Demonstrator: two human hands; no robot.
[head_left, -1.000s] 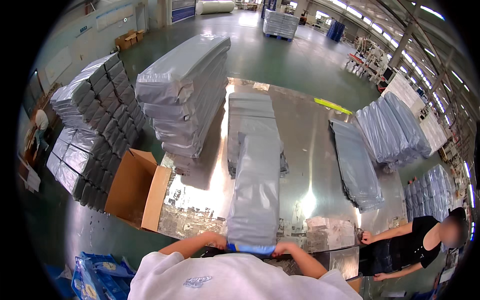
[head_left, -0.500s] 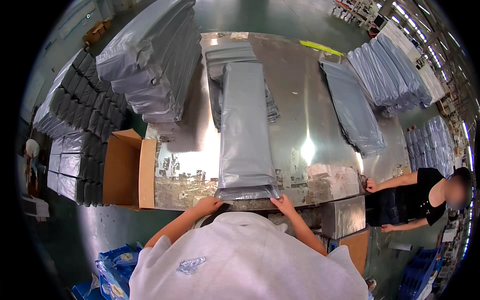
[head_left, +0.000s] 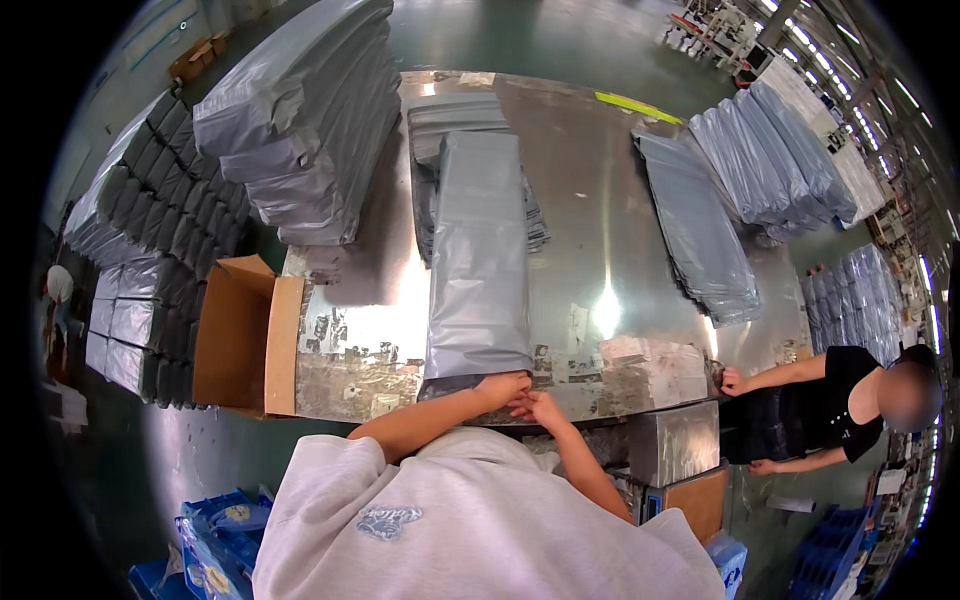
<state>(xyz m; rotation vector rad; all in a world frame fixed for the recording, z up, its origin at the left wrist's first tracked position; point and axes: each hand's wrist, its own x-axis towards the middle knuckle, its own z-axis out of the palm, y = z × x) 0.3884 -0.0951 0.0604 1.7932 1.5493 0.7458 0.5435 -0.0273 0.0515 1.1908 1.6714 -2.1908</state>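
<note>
A long, filled grey plastic bag (head_left: pixel 478 250) lies lengthwise in front of me on the metal table (head_left: pixel 575 290), its open mouth at the near edge. My left hand (head_left: pixel 503 389) has reached across to the bag's near right corner, its fingers closed; what they pinch is too small to make out. Just beside it, almost touching, my right hand (head_left: pixel 541 409) is closed at the same corner, seemingly on the bag's edge. Under the bag's far end lies a loose pile of flat grey bags (head_left: pixel 455 115).
A tall stack of filled grey bags (head_left: pixel 300 130) stands at the far left, above an open cardboard box (head_left: pixel 238 340). On the right are flat grey bags (head_left: pixel 700 230) and more filled bags (head_left: pixel 770 160). A co-worker (head_left: pixel 800 405) stands at the right, one hand at the table edge.
My left hand has left the bag's near left corner and crossed to the right corner. My right hand has shifted slightly left and down. The bag's mouth now lies partly under my left hand.
</note>
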